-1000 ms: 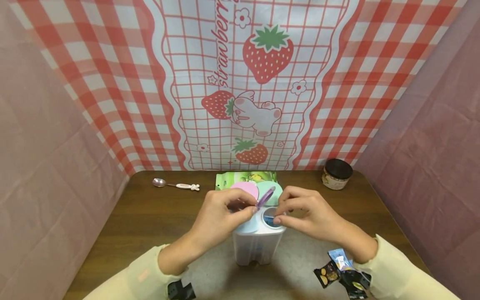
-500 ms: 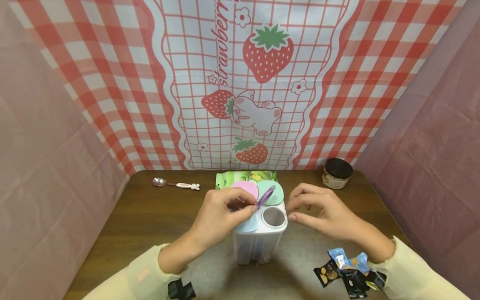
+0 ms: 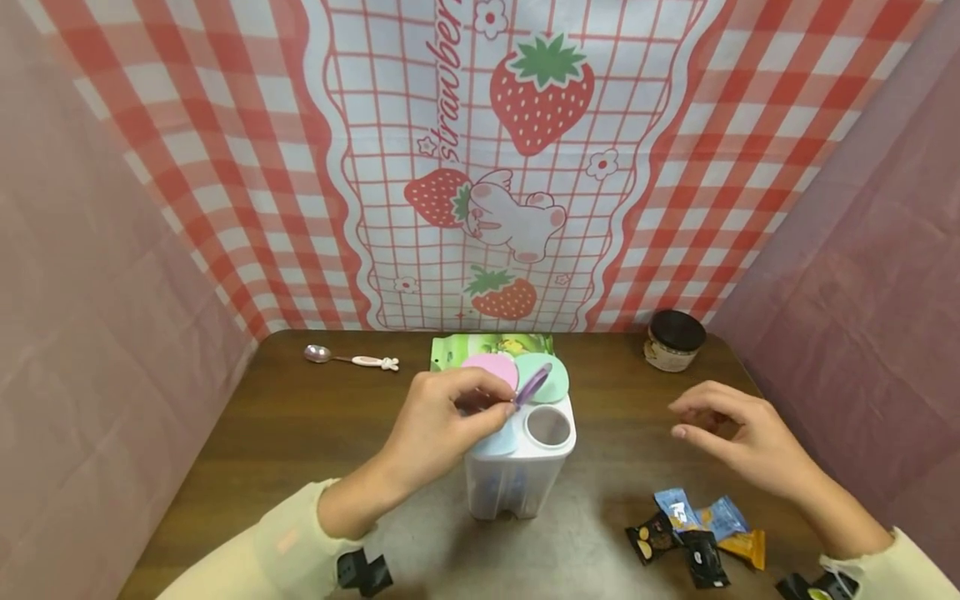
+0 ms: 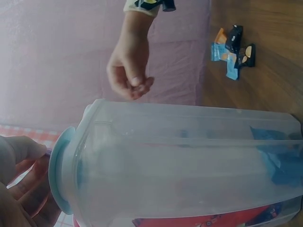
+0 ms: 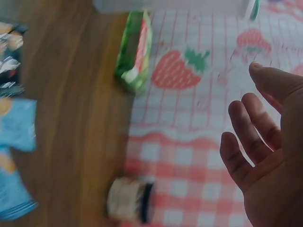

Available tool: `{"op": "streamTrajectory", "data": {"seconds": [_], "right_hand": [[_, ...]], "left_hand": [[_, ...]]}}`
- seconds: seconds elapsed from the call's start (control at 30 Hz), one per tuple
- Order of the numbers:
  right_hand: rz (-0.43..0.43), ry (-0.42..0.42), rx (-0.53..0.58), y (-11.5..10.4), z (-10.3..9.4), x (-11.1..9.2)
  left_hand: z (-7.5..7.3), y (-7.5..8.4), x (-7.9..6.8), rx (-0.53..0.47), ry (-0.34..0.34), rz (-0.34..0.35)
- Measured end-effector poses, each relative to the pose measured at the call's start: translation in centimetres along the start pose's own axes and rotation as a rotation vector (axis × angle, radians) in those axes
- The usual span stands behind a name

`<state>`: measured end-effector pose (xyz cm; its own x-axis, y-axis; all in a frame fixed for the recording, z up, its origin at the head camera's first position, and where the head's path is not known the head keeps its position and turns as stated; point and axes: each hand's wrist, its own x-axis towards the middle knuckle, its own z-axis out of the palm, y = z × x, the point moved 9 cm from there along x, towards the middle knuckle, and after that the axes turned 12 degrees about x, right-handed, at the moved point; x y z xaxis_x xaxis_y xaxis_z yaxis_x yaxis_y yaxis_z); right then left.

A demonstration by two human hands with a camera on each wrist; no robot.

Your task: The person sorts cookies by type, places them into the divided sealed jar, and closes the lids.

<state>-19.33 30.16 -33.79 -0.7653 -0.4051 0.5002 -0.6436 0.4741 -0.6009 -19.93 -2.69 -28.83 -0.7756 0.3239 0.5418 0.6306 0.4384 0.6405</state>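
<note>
A translucent container [image 3: 517,487] with a white top stands mid-table. Its round opening [image 3: 549,427] is uncovered, and the purple lid [image 3: 534,385] over it is tilted up. My left hand [image 3: 438,421] pinches that lid between thumb and fingers. The pink lid [image 3: 489,365], mint lid [image 3: 547,379] and light blue lid [image 3: 495,442] lie flat on the top. Inside the container, the left wrist view shows a blue packet [image 4: 281,163] and something red [image 4: 203,221]. Away to the right, my right hand [image 3: 750,437] hovers with loosely bent fingers, holding nothing.
Small snack packets lie at front right: blue [image 3: 722,518], black [image 3: 651,537] and orange [image 3: 748,547]. A black-lidded jar [image 3: 673,342] stands back right. Behind the container is a green bag [image 3: 450,350]; a spoon [image 3: 352,359] lies back left.
My right hand has withdrawn from the opening, where something blue was at its fingers, and moved right toward the packets. The left hand has kept its pinch on the purple lid.
</note>
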Motion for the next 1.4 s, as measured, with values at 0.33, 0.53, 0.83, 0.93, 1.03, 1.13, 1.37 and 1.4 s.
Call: {"op": "streamTrajectory", "data": {"seconds": [0.33, 0.53, 0.83, 0.93, 1.03, 1.13, 1.37, 1.4], "right_hand": [[0.305, 0.066, -0.044, 6.7, -2.1, -7.5], [0.514, 0.041, -0.053, 10.6, -2.8, -11.5], [0.668, -0.051, 0.044, 14.6, -1.7, -15.6], [0.669, -0.082, 0.104, 15.3, -0.6, -16.2], [0.626, -0.093, 0.125, 15.3, 0.1, -16.4], [0.575, -0.099, 0.13, 15.2, 0.6, -16.2], [0.538, -0.135, 0.203, 15.1, 1.4, -16.3], [0.532, -0.14, 0.209, 15.1, 1.5, -16.3]], "left_hand": [[0.1, 0.0, 0.0, 0.001, -0.011, -0.016], [0.2, 0.1, 0.0, -0.009, -0.012, -0.012], [0.2, -0.1, 0.0, -0.023, -0.009, -0.008], [0.2, -0.2, -0.1, -0.026, -0.009, -0.015], [0.2, -0.2, -0.1, -0.028, -0.008, -0.019], [0.1, -0.2, -0.1, -0.03, -0.007, -0.019], [0.1, -0.2, -0.1, -0.026, -0.009, -0.018], [0.1, -0.2, -0.1, -0.026, -0.009, -0.018]]}}
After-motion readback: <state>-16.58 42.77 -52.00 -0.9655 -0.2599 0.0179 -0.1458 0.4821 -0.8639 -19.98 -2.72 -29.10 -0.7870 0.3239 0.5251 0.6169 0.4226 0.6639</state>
